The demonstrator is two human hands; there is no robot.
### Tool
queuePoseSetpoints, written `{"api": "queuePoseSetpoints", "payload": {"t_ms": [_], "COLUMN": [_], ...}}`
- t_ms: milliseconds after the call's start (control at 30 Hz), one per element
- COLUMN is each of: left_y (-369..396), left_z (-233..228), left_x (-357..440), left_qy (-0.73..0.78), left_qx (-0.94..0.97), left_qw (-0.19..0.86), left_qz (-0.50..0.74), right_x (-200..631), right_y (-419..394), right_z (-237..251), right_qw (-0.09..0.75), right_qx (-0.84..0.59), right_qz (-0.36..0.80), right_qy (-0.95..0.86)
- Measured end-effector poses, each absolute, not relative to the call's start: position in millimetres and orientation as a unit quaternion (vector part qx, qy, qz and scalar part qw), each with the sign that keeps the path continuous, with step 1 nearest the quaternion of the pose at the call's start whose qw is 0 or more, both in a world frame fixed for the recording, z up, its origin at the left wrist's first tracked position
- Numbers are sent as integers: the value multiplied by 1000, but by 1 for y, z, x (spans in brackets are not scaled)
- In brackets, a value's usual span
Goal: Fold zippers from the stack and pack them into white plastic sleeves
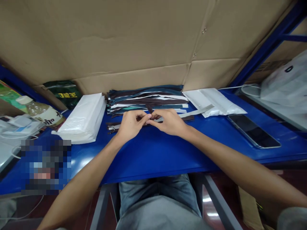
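Observation:
Both hands meet over the blue table (153, 153), fingertips pinched together. Between the fingertips of my left hand (131, 123) and my right hand (170, 121) is a dark brown zipper (150, 107), its end sticking up. A pale grey strip (199, 111), apparently another zipper, runs out to the right from behind my right hand; I cannot tell whether it is gripped. Below and behind the hands lies a dark zipper (112, 125) with a metal pull at its left end. Just beyond is a pile of zippers (146, 95) in brown, white, teal and navy.
Left of the pile stands a stack of white plastic bags (80, 118), with a drink bottle (43, 111) and a dark green pouch (66, 92) nearby. On the right lie a white packet (216, 100) and a phone (254, 131). A cardboard wall (134, 41) closes the back.

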State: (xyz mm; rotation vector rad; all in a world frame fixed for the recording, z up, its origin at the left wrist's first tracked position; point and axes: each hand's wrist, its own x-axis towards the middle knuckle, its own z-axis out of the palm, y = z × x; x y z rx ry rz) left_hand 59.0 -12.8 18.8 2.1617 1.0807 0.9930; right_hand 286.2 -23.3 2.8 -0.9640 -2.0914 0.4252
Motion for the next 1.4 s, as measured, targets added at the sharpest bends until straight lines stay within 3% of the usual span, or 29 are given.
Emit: {"api": "queuePoseSetpoints", "payload": {"t_ms": [333,467,600,800,967,1100,1267,1400], "left_y": [-15,-12,2,23,22,14,-3,-17], "left_z": [22,24,34,47,46,42,25,15], "left_x": [59,59,34,-32,-42,-12,39,63], "left_qy": [417,395,459,626,655,613,485,450], "left_qx": [811,843,827,704,676,710,817,842], "left_qw": [206,154,50,-105,-104,-65,72,143], "left_qz": [355,331,320,319,319,340,304,263], "right_x": [286,288,324,418,426,402,367,331], "right_y": [-23,-22,-2,29,23,15,5,-10], "right_z": [0,4,8,9,14,16,12,9], "right_qw": [376,328,288,292,314,350,408,425], "right_qx": [-371,-392,-470,-559,-623,-586,-502,-463], "right_qz": [116,73,-25,-122,-22,113,267,324], "right_qy": [-841,-857,-834,-766,-716,-722,-714,-707]}}
